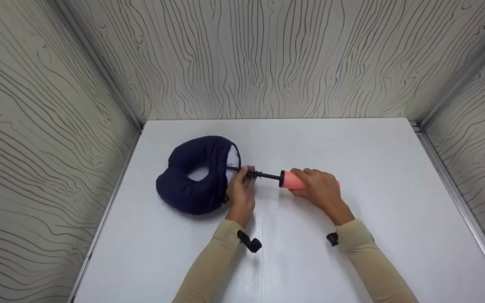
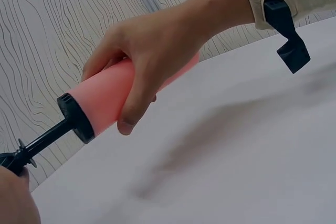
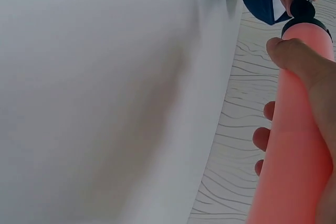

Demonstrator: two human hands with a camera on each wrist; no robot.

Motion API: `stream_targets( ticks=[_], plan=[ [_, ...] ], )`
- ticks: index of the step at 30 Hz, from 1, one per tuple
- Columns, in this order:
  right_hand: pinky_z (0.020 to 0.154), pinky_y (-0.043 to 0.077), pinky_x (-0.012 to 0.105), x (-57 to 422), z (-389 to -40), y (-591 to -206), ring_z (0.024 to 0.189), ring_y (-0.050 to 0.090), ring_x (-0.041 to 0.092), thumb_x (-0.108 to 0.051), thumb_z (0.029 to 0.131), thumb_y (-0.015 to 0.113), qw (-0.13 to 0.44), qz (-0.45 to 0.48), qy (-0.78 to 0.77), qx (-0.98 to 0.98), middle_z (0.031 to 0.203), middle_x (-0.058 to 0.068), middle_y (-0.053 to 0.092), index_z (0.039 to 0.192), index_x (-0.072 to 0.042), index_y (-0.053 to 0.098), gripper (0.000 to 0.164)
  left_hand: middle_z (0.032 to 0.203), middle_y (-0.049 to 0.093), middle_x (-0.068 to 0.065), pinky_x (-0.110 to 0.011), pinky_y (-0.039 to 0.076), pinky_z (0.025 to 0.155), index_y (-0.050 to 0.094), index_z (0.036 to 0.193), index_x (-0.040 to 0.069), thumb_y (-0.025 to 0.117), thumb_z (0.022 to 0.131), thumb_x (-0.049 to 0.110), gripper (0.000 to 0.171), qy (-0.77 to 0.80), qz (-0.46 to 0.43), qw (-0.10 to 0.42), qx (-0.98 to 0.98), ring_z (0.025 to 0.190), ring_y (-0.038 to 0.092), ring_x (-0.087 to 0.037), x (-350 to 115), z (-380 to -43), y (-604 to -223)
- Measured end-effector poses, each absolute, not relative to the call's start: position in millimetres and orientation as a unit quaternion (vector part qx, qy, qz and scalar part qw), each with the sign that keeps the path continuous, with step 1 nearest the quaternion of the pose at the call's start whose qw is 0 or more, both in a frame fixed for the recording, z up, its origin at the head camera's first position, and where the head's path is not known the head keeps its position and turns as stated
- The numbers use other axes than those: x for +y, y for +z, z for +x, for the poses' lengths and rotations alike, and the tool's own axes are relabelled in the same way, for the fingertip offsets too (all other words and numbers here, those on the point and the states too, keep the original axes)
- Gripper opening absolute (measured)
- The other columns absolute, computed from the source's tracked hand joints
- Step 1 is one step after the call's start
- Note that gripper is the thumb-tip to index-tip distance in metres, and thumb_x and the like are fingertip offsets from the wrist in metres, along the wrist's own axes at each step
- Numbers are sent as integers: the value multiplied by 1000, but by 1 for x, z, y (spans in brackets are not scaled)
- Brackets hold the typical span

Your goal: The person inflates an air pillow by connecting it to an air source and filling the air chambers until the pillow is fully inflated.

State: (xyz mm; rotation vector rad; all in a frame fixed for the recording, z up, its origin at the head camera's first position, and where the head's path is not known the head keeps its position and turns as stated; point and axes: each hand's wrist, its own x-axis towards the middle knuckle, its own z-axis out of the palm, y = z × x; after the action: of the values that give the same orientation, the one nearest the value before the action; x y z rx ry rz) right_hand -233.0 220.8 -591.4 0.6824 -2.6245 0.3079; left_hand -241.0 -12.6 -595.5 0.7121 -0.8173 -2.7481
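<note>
A navy neck pillow [image 1: 192,202] lies on the left half of the white table, its right end opened to show a pale lining [image 1: 233,156]. My right hand [image 1: 321,190] grips the pink barrel of a hand pump [image 2: 107,98], fingers and thumb wrapped round it. From the barrel a black rod [image 1: 271,176] runs left toward the pillow. Beside the pillow's open end, my left hand [image 1: 241,194] pinches the black handle end of the pump. A thin black tip reaches from there to the pale lining; how it joins is too small to tell.
The white tabletop [image 1: 394,176] extends round the pillow and pump. Wood-grain patterned panels [image 1: 242,59] stand behind and at both sides. A black strap mount [image 1: 249,242] sits on the left sleeve, another [image 1: 332,239] on the right.
</note>
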Motion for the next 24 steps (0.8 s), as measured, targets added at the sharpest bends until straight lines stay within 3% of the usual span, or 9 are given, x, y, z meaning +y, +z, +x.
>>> stream_targets(
  ticks=[9,15,24],
  plan=[
    [71,65,50,243,-229,-593,89,79,32,-36,72,100,215,228,126,-941,105,10,81,126,-20,76,61,95,74,-9,-40,57,110,71,95,1,66,102,2,9,-930,235,102,-266,98,75,-20,-25,-243,-595],
    [72,66,47,220,-230,-590,86,78,29,-36,76,98,208,247,113,-940,102,9,81,128,-19,75,59,93,74,-7,-39,56,110,69,100,0,63,104,3,7,-932,228,83,-271,98,74,-18,-17,-237,-597],
    [62,61,44,185,-237,-588,76,73,28,-34,75,99,231,259,100,-932,95,8,78,125,-18,75,58,95,76,-5,-45,49,120,68,107,-1,64,105,7,9,-928,222,80,-289,100,75,-16,-2,-231,-602]
  ],
)
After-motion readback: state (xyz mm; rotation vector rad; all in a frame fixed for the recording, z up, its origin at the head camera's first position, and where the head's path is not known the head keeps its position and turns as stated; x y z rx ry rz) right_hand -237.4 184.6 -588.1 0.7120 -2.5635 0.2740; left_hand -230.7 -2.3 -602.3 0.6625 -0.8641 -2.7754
